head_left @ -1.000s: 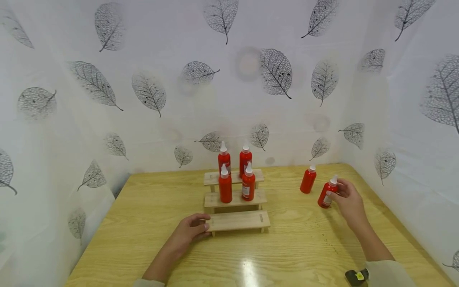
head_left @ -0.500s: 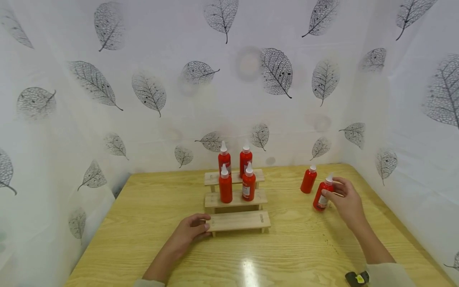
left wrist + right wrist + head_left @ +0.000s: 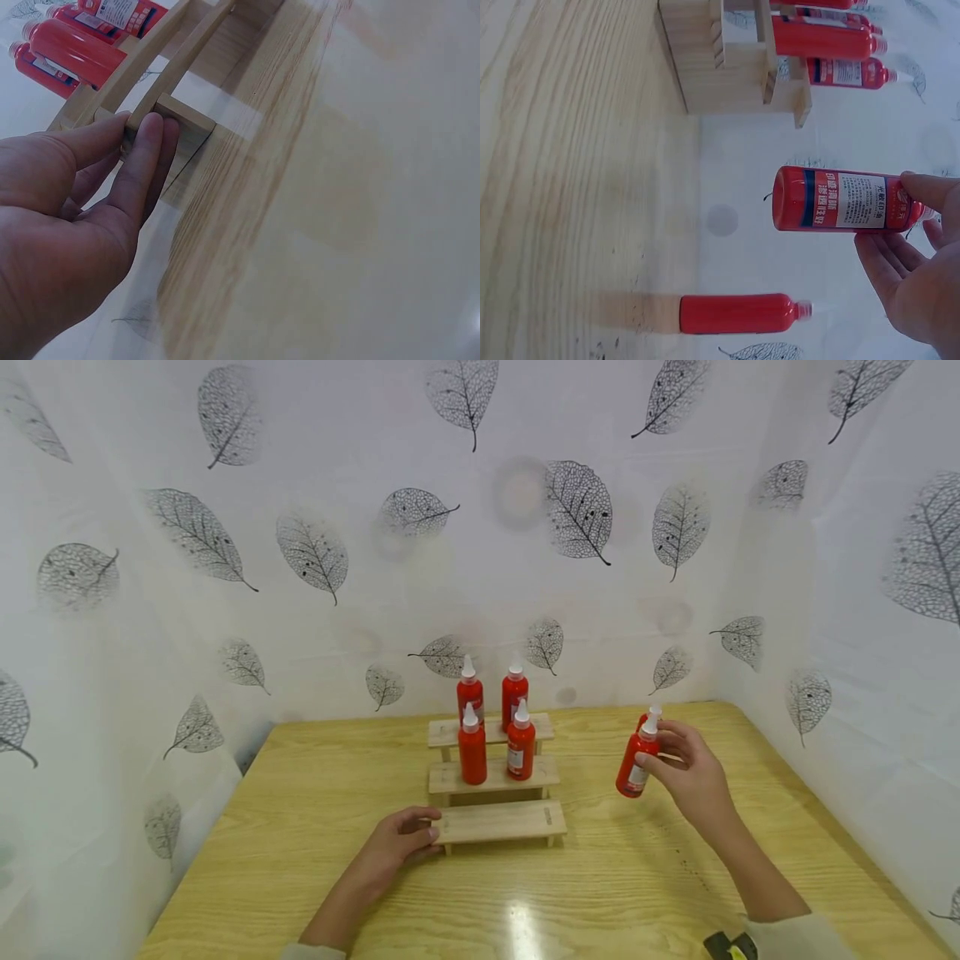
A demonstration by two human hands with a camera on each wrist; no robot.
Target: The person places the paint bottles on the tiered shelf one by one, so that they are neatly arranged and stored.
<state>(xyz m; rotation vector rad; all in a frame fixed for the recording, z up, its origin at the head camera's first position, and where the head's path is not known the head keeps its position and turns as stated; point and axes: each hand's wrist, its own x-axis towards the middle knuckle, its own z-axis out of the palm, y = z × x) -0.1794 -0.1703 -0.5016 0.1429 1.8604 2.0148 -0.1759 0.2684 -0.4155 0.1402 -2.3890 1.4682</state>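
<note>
My right hand (image 3: 697,785) grips a red squeeze bottle (image 3: 634,770) with a white nozzle near its neck, thumb on one side and fingers on the other. That bottle is off the table, slightly tilted, its label visible in the right wrist view. My left hand (image 3: 393,843) pinches the left end of the lowest step of a wooden three-step stand (image 3: 498,823). Two red bottles (image 3: 472,758) stand on the middle step and two more bottles (image 3: 514,697) on the top step. The lowest step bears nothing.
One more red bottle (image 3: 735,313) stands on the table at the right, mostly hidden behind the held one in the head view. A small black and yellow object (image 3: 731,947) is by the right sleeve. Leaf-patterned curtains (image 3: 480,568) surround the wooden table (image 3: 315,777).
My right hand has lifted the red bottle off the table and carried it left, in front of the other standing bottle. The left hand stays on the stand.
</note>
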